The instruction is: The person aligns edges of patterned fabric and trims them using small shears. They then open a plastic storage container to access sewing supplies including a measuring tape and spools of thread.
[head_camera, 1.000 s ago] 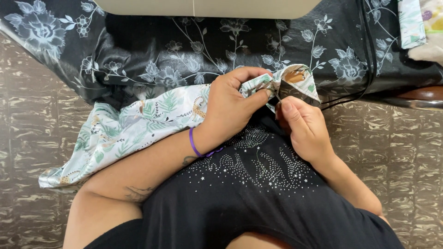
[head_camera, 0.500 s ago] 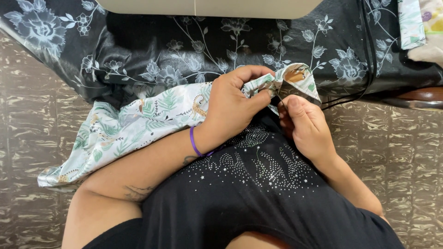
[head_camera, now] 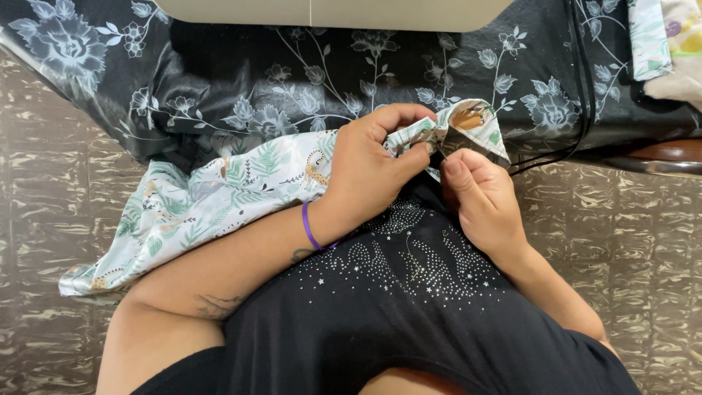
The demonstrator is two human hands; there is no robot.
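Near the middle of the head view, just above the lap: both hands meet on a piece of printed fabric.

Left hand (head_camera: 362,175): its grip is clenched on the printed fabric (head_camera: 219,194), fingers curled over the bunched upper edge and thumb pressing toward the other hand.

Right hand (head_camera: 482,201): thumb and fingertips pinch the folded corner of the same cloth just beside the left thumb; whether something thin is held between them I cannot tell, as the spot is small and shadowed.

Printed fabric: pale, with green fern leaves and small tan spotted animals; it trails from the hands down to the person's left, over the left forearm and toward the floor.

Wristband (head_camera: 310,227): a thin purple band around the left wrist.

Black top (head_camera: 409,292): worn by the person, dotted with small silver studs, directly beneath both hands.

Dark floral cloth (head_camera: 241,80): black with grey-blue flowers, draped over the surface ahead of the hands.

Cream machine base (head_camera: 329,11): a pale flat-edged body at the top edge, resting on the draped surface.

Black cable (head_camera: 585,88): runs down the right of the dark cloth and curves toward the hands.

Folded pieces (head_camera: 662,44): pale patterned cloth at the top right corner.

Floor (head_camera: 44,183): brown tiles with a rippled pattern.
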